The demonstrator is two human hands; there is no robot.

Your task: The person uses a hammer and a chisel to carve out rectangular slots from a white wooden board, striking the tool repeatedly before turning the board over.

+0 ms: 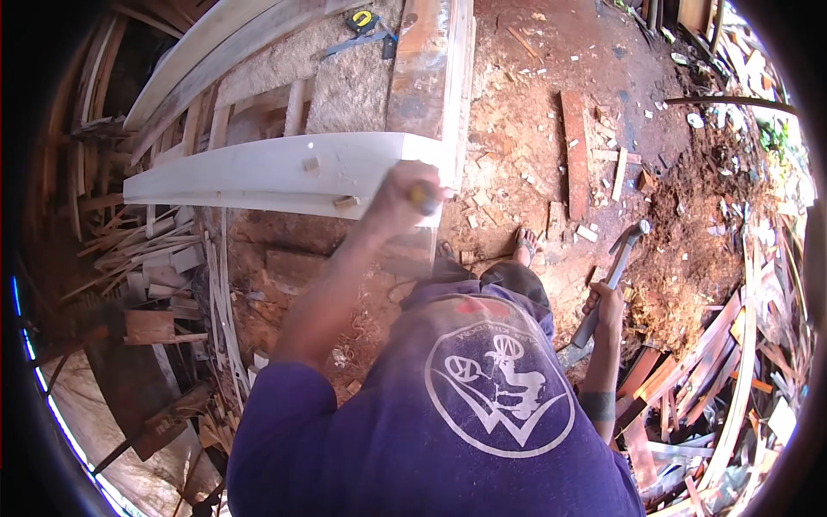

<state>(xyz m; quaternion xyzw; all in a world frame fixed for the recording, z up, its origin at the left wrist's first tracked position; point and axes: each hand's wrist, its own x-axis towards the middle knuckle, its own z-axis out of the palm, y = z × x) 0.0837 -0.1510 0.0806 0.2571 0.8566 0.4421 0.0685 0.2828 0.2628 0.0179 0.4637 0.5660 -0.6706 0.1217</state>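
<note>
My left hand (pixel 400 200), slightly blurred, is closed round what looks like a chisel (pixel 423 197), its yellow and dark handle end facing up. It stands over the right end of a thick pale timber (pixel 250 175); the blade is hidden below the fist. My right hand (pixel 606 303) grips a hammer (pixel 618 264) by its dark handle, out to the right of my body, with the metal head up and away from the timber. Two small wood blocks lie on the timber, one on its top (pixel 312 165) and one near its front edge (pixel 346 202).
A long beam (pixel 419 73) runs away from me beside the timber's right end. A yellow and black tape measure (pixel 362 21) and a blue-bladed square (pixel 355 45) lie at the back. Wood scraps (pixel 164 250) pile at left; chips and a reddish plank (pixel 574 155) cover the ground.
</note>
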